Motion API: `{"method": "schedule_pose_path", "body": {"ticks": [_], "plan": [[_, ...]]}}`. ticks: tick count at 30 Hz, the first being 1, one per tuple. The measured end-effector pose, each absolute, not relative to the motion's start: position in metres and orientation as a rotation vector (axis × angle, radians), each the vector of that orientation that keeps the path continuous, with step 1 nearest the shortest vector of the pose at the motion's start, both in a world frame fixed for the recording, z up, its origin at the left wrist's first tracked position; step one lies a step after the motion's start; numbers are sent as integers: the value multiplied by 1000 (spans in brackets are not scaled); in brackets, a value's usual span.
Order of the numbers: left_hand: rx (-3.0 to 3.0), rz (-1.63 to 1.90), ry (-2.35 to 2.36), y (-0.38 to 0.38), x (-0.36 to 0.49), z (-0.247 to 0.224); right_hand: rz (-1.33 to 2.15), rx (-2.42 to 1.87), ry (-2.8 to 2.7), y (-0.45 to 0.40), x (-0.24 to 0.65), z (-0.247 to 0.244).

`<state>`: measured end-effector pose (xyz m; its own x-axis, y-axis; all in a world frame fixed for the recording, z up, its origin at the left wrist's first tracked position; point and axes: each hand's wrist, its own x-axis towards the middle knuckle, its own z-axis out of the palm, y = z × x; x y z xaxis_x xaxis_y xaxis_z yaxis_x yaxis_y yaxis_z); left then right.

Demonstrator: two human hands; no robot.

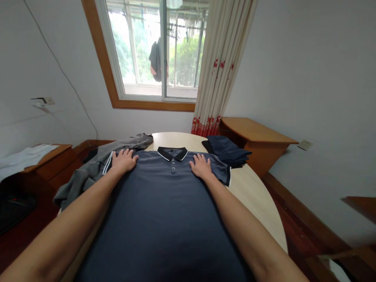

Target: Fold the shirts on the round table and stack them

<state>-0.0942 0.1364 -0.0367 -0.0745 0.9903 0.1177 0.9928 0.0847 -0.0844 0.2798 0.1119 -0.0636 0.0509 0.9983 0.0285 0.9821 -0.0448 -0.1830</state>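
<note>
A dark blue-grey polo shirt [170,211] lies spread out front side up, its black, white-edged collar at the far end and the body running down toward me. My left hand [123,160] rests flat on the shirt's left shoulder by the sleeve, fingers spread. On the opposite shoulder, my right hand [201,166] also lies flat with fingers apart, beside the black-and-white-trimmed right sleeve. Neither hand grips the cloth. The shirt's lower hem is out of clear view at the bottom.
Beneath the shirt is a round pale table [258,196]. Grey clothes [85,176] are heaped at its left edge; folded dark clothes [227,150] sit at the back right. A wooden desk [255,131] stands beyond, near a curtain [220,70] and window.
</note>
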Motion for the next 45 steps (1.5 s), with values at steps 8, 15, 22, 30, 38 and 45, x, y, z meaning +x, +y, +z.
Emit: {"method": "schedule_pose_path", "body": {"ticks": [8,15,22,30,38,45], "plan": [[-1999,5,-2219,129,-94,-46,149,-2195,-1952,121,298,-73],[-1807,-192,-2238,123,-129,-18,129,-2009,-1984,115,297,-77],[-1930,-196,-2546,126,-171,13,139,-2002,-1985,116,294,-77],[-1955,-338,-2613,137,-139,41,173,-1989,-1981,115,296,-77],[-2230,-709,-2321,121,-82,49,189,-1982,-1985,113,296,-74],[-2266,-254,-2241,132,-66,11,201,-1991,-1986,112,296,-73]]}}
